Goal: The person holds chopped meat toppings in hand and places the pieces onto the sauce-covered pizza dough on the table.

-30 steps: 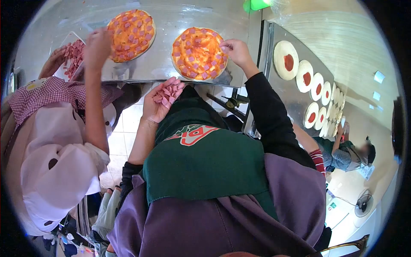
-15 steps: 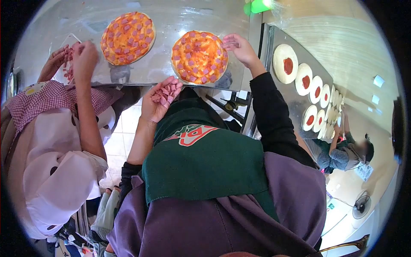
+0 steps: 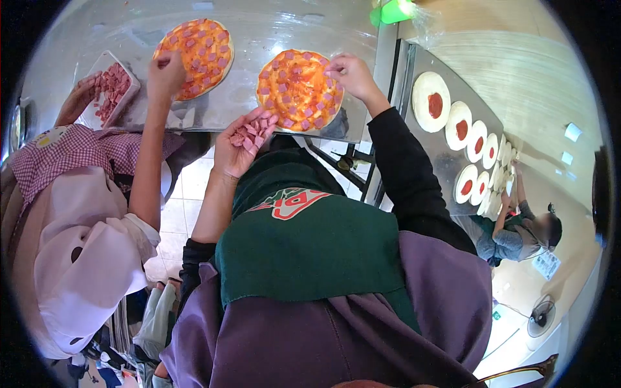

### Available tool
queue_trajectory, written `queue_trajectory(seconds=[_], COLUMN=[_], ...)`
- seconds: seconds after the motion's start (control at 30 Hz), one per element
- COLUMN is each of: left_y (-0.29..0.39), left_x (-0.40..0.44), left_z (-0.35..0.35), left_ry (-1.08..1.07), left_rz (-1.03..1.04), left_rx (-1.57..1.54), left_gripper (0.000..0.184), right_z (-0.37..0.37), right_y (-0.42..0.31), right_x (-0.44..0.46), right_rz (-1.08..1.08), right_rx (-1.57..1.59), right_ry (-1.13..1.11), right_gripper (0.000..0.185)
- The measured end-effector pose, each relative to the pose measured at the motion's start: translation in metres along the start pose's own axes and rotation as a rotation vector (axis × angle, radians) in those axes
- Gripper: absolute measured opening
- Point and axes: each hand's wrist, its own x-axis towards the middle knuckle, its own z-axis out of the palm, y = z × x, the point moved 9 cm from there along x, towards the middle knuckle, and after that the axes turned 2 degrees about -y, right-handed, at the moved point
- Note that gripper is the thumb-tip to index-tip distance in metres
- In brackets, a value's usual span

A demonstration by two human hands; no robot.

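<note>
My left hand point(image 3: 237, 149) is palm up at the table's front edge, cupped around a small heap of diced ham point(image 3: 251, 134). Just beyond its fingertips lies a round pizza point(image 3: 299, 97) with orange-red sauce and scattered ham cubes, mostly around its outer part. Over the right edge of that pizza, my right hand point(image 3: 352, 74) is pinched, with what looks like a ham cube at its fingertips. Farther left is a second topped pizza point(image 3: 210, 57), flat on the metal table point(image 3: 252, 26).
A co-worker's hand point(image 3: 166, 74) is over the second pizza; their other hand point(image 3: 79, 100) is at a white tray point(image 3: 134, 90) of diced ham. Dough rounds with red sauce point(image 3: 430, 103) line a side counter on the right, where another person point(image 3: 517, 229) stands. A green object point(image 3: 392, 11) lies at the back.
My right hand has shifted slightly left, onto the pizza's edge. My left palm has turned up more. The co-worker's hand has moved right from the tray to the second pizza, leaving the tray in view.
</note>
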Motion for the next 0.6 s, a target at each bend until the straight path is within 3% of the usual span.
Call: queue_trajectory(seconds=[0.13, 0.2, 0.43, 0.53, 0.6], left_y=[-0.001, -0.001, -0.003, -0.004, -0.005], left_x=[0.011, 0.018, 0.036, 0.041, 0.043], left_z=[0.005, 0.006, 0.020, 0.023, 0.026], left_ry=[-0.010, 0.010, 0.004, 0.032, 0.034], left_rz=[0.000, 0.006, -0.001, 0.005, 0.005], left_rx=[-0.031, -0.031, 0.019, 0.080, 0.094], left_gripper=[0.043, 0.043, 0.047, 0.046, 0.046], right_z=[0.010, 0.008, 0.000, -0.016, -0.007], right_y=[0.002, -0.011, -0.015, -0.034, -0.054], right_x=[0.006, 0.005, 0.003, -0.006, -0.009], right_rz=[0.013, -0.091, -0.063, -0.070, -0.103], right_rx=[-0.028, -0.233, -0.215, -0.165, 0.134], right_ry=[0.013, 0.062, 0.149, 0.248, 0.097], right_gripper=[0.012, 0.013, 0.012, 0.014, 0.017])
